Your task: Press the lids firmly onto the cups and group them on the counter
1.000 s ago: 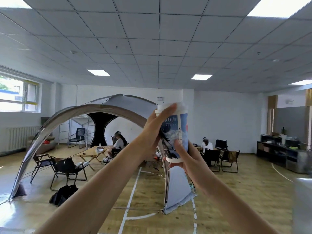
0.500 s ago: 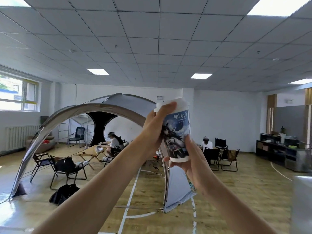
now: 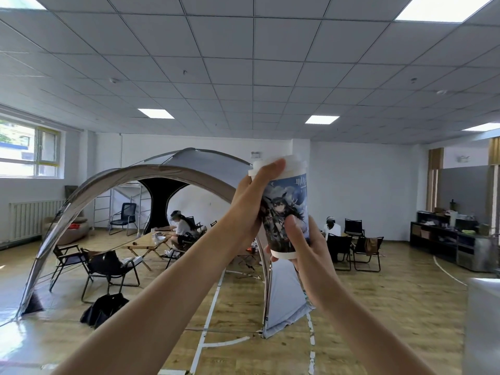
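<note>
Logging item one: cup (image 3: 286, 212), printed paper, held nearly upright in mid-air just toward three o'clock of frame centre, well apart from the pale surface (image 3: 484, 307) at four o'clock that I take for the counter. White lid (image 3: 290, 165) at the cup's twelve o'clock; whether it is seated all round I cannot tell. Left hand (image 3: 250, 204) at the cup's nine o'clock, thumb laid across the lid rim, other fingers hidden behind. Right hand (image 3: 304, 250) at six o'clock, thumb pressed on the printed wall, fingers curled round the base. Risks, as I judge: one-sided thumb pressure may seat the lid crooked; with nothing beneath, a hard push could buckle the wall or drive the cup through the lower grip.
</note>
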A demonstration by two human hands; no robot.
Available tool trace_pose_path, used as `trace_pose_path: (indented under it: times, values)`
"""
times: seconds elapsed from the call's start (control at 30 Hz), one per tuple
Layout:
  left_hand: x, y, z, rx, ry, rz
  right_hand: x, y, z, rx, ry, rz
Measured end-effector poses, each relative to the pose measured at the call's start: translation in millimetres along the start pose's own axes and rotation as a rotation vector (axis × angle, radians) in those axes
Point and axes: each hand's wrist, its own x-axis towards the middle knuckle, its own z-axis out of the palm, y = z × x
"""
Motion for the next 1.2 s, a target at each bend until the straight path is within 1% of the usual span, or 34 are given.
trace_pose_path:
  times: [0.1, 0.13, 0.23, 0.33, 0.4, 0.47, 0.53, 0.6, 0.73, 0.83, 0.93, 1.03, 1.13, 1.2]
  values:
    - [-6, 2, -6, -0.064, -0.102, -0.053, 0, -3, 1, 0.027, -0.033, 0.059]
    - [-7, 3, -6, -0.089, -0.095, -0.068, 1, -4, 2, 0.047, -0.056, 0.081]
    - [-5, 4, -1, -0.065, 0.022, -0.066, 2, -5, 1, 0.029, -0.073, 0.089]
    - [-3, 1, 4, -0.022, 0.079, -0.005, 1, -6, 1, -0.051, -0.019, 0.017]
    - [-6, 1, 4, -0.030, 0.027, 0.003, 2, -8, 0, -0.072, -0.005, -0.007]
    - [-9, 3, 0, -0.074, -0.054, -0.030, 3, -8, 0, -0.022, -0.047, 0.019]
    - [-11, 5, -3, -0.101, -0.101, -0.055, 2, -9, -2, 0.033, -0.097, 0.061]
    - [-11, 4, -4, -0.080, -0.098, -0.037, 2, -7, -3, 0.025, -0.093, 0.061]
    - [-9, 2, 1, -0.049, -0.029, 0.027, 2, -6, -2, -0.002, -0.016, 0.036]
    - [-9, 1, 1, -0.044, -0.054, 0.009, 2, -10, -3, -0.025, 0.011, 0.065]
    - [-11, 0, -4, -0.060, -0.105, -0.030, 3, -11, -7, 0.057, -0.056, 0.132]
    - [-9, -1, -7, -0.047, -0.085, -0.036, 3, -11, -6, 0.101, -0.119, 0.193]
    - [-3, -5, -5, -0.006, -0.001, 0.038, 3, -8, -5, 0.037, -0.039, 0.156]
    - [-1, -9, -5, 0.019, -0.008, 0.059, 2, -8, -7, 0.004, 0.014, 0.123]
